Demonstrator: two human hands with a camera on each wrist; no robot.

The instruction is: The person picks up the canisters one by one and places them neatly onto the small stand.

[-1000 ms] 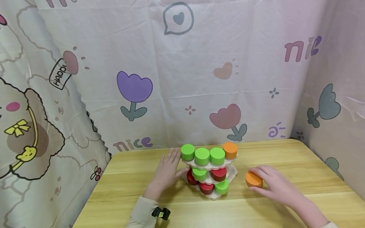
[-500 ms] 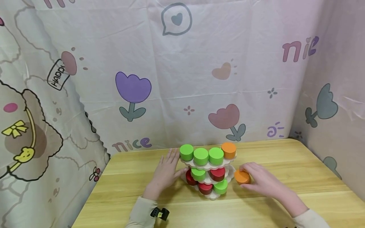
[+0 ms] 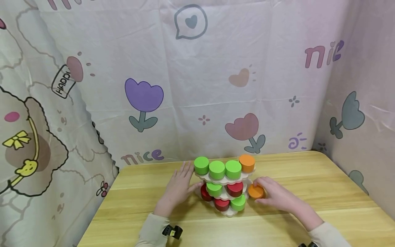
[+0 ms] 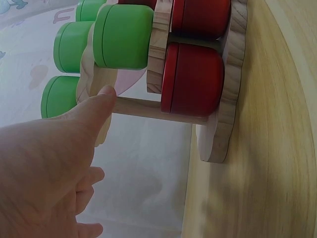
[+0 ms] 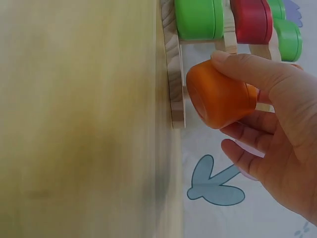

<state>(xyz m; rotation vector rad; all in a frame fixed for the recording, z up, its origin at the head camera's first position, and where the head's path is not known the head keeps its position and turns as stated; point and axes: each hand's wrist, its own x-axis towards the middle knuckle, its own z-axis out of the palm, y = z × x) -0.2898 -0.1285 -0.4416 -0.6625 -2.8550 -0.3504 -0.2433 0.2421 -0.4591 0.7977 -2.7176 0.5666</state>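
My right hand grips an orange round block between thumb and fingers, at the right side of a three-tier scalloped wooden stand. In the right wrist view this orange block hangs tilted just above the bottom tier, apart from it. My left hand lies at the stand's left side with its fingers extended. Its thumb reaches the top tier's edge; whether it touches is hard to tell. Green blocks and another orange block stand on the top tier.
Red blocks and green ones sit on the lower tiers, with a red block nearest my left hand. A wooden table carries the stand. Behind it hangs a printed cloth.
My right hand has carried the orange block leftward from the open table to the stand's right side. The left hand has kept its place beside the stand.
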